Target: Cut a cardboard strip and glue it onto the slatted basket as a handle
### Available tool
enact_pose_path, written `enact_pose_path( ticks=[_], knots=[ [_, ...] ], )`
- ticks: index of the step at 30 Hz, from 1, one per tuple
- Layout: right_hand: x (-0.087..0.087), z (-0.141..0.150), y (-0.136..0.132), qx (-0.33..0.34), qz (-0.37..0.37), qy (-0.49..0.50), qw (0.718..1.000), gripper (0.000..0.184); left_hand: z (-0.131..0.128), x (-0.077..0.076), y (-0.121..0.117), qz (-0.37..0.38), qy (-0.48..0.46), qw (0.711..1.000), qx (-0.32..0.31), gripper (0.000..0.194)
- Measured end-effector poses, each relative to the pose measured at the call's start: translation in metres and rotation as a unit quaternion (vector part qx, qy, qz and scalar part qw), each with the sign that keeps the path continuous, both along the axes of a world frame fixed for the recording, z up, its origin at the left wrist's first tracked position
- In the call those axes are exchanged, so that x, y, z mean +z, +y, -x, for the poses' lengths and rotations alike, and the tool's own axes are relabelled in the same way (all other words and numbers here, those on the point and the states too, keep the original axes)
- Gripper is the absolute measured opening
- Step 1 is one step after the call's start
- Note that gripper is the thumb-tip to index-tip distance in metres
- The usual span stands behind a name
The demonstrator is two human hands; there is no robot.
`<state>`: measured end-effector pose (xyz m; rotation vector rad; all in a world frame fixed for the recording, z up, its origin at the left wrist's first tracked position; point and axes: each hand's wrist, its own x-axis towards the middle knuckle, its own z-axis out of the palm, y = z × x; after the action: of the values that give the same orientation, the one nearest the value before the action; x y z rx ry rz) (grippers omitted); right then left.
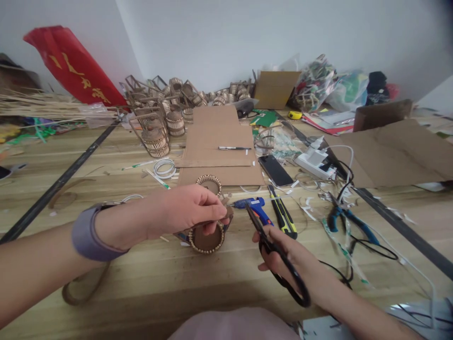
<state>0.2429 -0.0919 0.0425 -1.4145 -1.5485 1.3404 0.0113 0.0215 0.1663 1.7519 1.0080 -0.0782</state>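
Observation:
My left hand [191,208] is closed in a pinch around a thin brown strip [229,216], most of it hidden by the fingers. Beneath that hand lies a small round basket [206,249] with a beaded-looking wooden rim. A second round basket piece [209,179] shows just beyond the wrist. My right hand [290,257] grips black scissors [272,248] by the handles, the blades pointing up and away, close to the strip but apart from it. Near the blades rests a blue glue gun [253,205], beside a yellow-black utility knife [282,212].
Cardboard sheets [215,137] hold a pen [234,148]. A phone [276,170], a power strip [316,160] and blue-handled pliers [350,222] with loose cables lie to the right. Several finished small baskets [155,141] are piled at the back left.

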Motion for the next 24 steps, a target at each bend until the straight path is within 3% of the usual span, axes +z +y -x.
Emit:
enact_pose_path(
  ticks=[4, 9, 24],
  knots=[
    [0.027, 0.006, 0.003, 0.078, 0.024, 0.079, 0.994, 0.063, -0.006, -0.003, -0.004, -0.015, 0.012, 1.000, 0.020, 0.039],
    [0.050, 0.016, 0.008, 0.067, 0.039, 0.060, 0.995, 0.065, -0.014, -0.008, -0.007, -0.033, 0.023, 0.998, 0.038, 0.036],
    [0.066, 0.016, 0.012, 0.062, 0.024, -0.031, 0.997, 0.061, -0.023, -0.013, -0.014, 0.006, -0.017, 0.995, 0.103, 0.028]
  ],
)
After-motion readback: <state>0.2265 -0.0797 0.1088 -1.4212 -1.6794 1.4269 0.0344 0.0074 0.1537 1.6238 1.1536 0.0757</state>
